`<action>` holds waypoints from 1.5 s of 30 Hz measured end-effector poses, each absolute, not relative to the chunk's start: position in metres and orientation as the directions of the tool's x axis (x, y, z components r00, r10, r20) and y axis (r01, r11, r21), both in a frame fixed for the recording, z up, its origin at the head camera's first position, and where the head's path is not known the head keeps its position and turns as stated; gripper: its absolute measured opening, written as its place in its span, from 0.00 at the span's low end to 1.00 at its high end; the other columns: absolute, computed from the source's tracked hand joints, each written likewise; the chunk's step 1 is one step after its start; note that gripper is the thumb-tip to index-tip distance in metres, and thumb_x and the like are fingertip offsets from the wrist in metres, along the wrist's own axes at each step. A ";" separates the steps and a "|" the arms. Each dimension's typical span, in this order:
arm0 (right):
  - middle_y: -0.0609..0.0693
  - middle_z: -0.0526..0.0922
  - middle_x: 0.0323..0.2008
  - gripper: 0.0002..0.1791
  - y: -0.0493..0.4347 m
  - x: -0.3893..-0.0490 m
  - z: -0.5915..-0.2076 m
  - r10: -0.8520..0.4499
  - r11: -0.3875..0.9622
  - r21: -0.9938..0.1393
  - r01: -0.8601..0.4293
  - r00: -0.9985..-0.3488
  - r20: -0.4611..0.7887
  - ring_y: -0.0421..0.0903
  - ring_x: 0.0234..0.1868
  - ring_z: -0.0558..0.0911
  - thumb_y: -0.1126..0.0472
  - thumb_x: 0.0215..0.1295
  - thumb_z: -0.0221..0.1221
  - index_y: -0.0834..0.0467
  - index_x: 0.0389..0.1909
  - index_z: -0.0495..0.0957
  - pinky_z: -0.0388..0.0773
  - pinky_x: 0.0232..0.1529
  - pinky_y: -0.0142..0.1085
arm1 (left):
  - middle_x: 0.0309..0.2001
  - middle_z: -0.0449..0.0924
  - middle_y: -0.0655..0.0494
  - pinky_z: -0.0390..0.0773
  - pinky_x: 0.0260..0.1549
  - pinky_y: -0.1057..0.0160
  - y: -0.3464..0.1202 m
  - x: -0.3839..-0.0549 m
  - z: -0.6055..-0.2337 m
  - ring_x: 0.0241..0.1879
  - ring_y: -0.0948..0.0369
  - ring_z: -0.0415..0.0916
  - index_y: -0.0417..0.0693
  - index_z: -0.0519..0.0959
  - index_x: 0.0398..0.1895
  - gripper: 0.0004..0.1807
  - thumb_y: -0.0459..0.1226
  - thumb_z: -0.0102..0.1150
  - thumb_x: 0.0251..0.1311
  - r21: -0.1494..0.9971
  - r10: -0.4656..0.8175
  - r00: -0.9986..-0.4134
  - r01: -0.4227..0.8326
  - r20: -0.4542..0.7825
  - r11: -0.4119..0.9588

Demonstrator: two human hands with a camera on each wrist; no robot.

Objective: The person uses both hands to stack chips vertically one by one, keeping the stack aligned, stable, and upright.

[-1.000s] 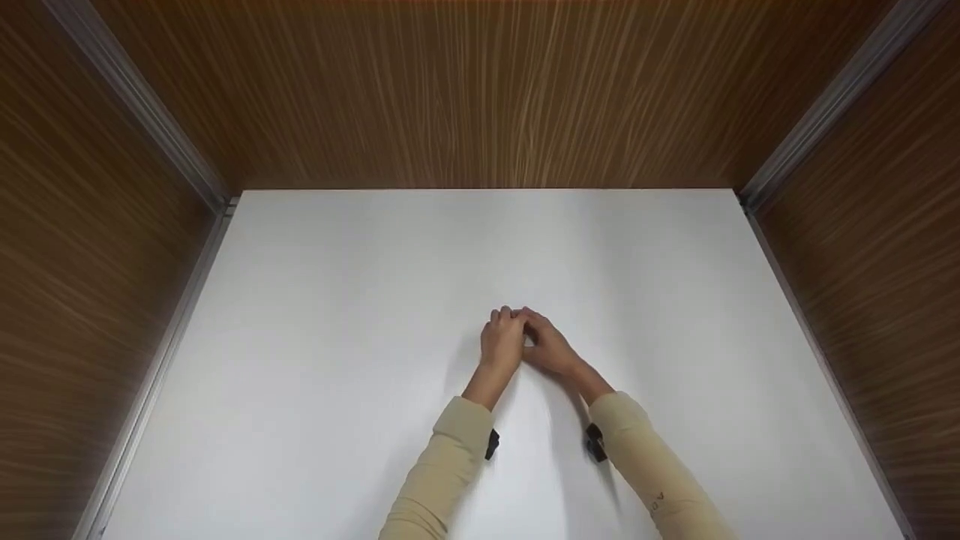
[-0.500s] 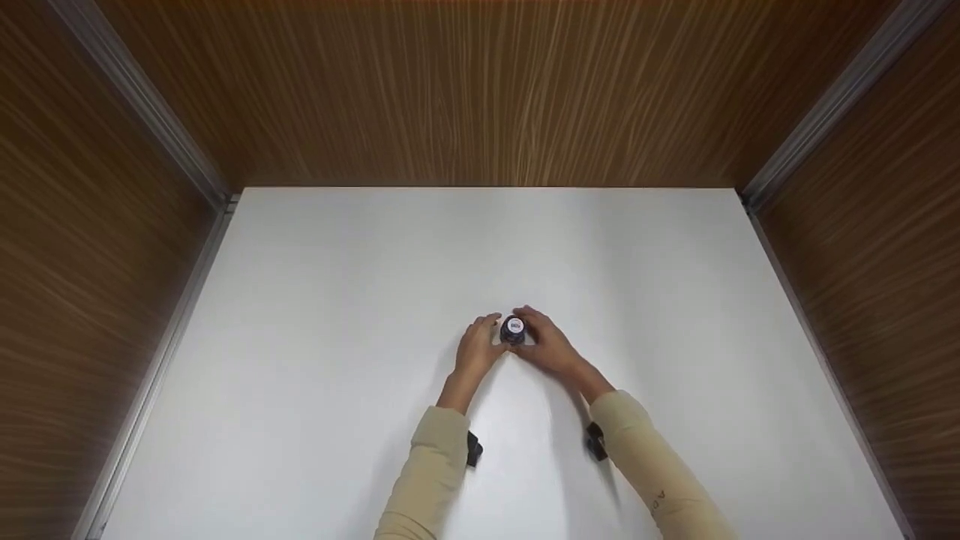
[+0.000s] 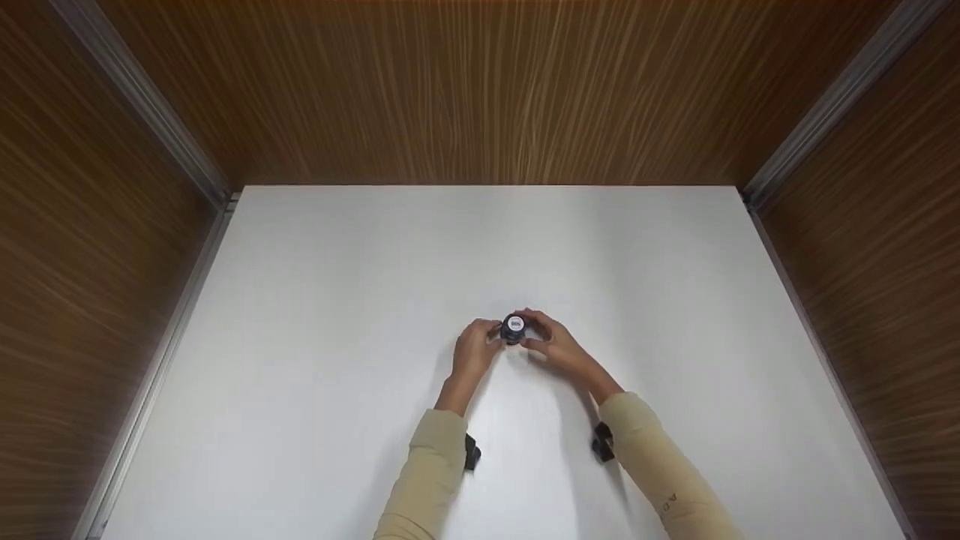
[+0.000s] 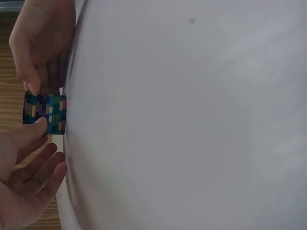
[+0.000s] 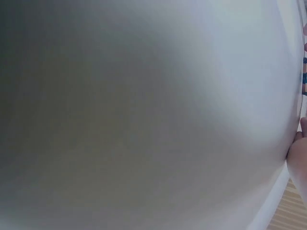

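A small cylindrical twist puzzle stands upright on the white table, a round white label on its dark top. Rows of small coloured tiles cover the side of the puzzle in the left wrist view. From the left, my left hand pinches it, thumb on the near face; its other fingers curl loosely below. My right hand curls round the right side, thumb in front and index finger behind, a gap at the palm. Only a sliver of the puzzle and part of my right hand show in the right wrist view.
The white tabletop spreads around both hands. Brown wood-grain panels enclose the back and both sides, with grey metal rails at the corners. A black wrist camera hangs under each beige sleeve.
A second ago my left hand covered the puzzle. It then drew back leftward, uncovering the labelled top, and its fingers have since closed in on the side. My right hand has shifted slightly right.
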State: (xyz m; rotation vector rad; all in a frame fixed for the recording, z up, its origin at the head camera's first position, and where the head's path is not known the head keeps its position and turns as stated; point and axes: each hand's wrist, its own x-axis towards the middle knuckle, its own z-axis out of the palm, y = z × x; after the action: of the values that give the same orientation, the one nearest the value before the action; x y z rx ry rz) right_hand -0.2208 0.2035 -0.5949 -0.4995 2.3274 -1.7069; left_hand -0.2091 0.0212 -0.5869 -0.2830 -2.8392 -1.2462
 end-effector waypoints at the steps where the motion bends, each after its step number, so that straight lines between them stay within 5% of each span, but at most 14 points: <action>1: 0.68 0.62 0.61 0.29 0.204 -0.219 -0.591 -0.405 0.247 -0.957 -0.152 -0.913 0.041 0.61 0.65 0.57 0.71 0.59 0.57 0.72 0.61 0.61 0.48 0.66 0.50 | 0.39 0.79 0.51 0.73 0.47 0.62 0.021 -0.209 -0.586 0.42 0.55 0.75 0.39 0.79 0.44 0.17 0.32 0.65 0.49 0.730 0.147 -0.985 0.167 0.091 0.663; 28: 0.68 0.66 0.59 0.24 0.201 -0.211 -0.575 -0.385 0.251 -0.963 -0.099 -0.923 -0.005 0.60 0.62 0.63 0.68 0.64 0.53 0.73 0.59 0.63 0.55 0.64 0.46 | 0.42 0.81 0.50 0.74 0.48 0.62 0.025 -0.211 -0.587 0.45 0.55 0.77 0.43 0.81 0.44 0.16 0.31 0.64 0.49 0.738 0.163 -0.980 0.196 0.118 0.645; 45: 0.67 0.67 0.58 0.24 0.201 -0.207 -0.574 -0.372 0.284 -0.950 -0.134 -0.928 0.020 0.60 0.61 0.65 0.68 0.64 0.54 0.72 0.59 0.64 0.57 0.63 0.46 | 0.38 0.81 0.50 0.76 0.41 0.63 0.031 -0.205 -0.587 0.41 0.55 0.78 0.40 0.81 0.43 0.15 0.31 0.64 0.49 0.610 0.175 -0.966 0.256 0.191 0.749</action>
State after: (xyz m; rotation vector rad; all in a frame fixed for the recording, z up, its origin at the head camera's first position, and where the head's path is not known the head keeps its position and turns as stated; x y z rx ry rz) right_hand -0.2066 0.2009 -0.5740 -0.4691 2.3444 -1.7022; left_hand -0.2053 0.0307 -0.5872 -0.3494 -2.8236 -1.0123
